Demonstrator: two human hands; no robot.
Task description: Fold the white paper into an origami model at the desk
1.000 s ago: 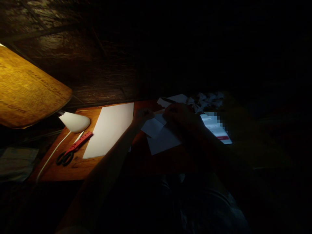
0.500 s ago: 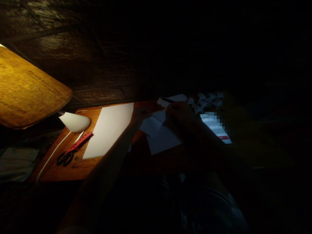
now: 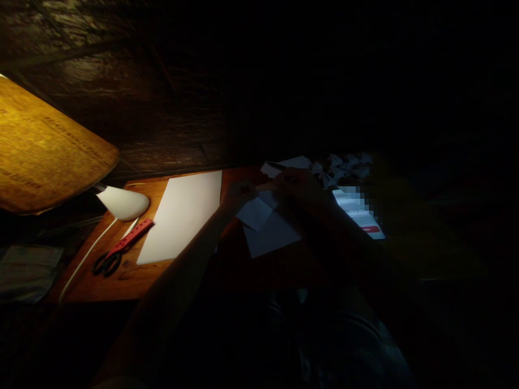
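The scene is very dark, lit only from the left. My left hand (image 3: pixel 240 192) rests on the upper left edge of a partly folded white paper (image 3: pixel 265 229) on the wooden table (image 3: pixel 121 278). My right hand (image 3: pixel 298 186) lies over the paper's top right part, fingers curled on a fold. Both hands are in shadow, so the exact finger positions are hard to make out. A folded flap of the paper sits between the two hands.
A flat white sheet (image 3: pixel 182 216) lies left of the hands. Further left are a red ruler (image 3: pixel 135 235), black-handled scissors (image 3: pixel 107 263), a white lamp base (image 3: pixel 124 202) with a cord and a glowing shade (image 3: pixel 44 151). A lit phone (image 3: pixel 359 213) and crumpled paper (image 3: pixel 340 165) sit right.
My right hand shifted slightly up and left along the fold, and the paper's flap changed shape a little. My left hand stayed at the paper's edge.
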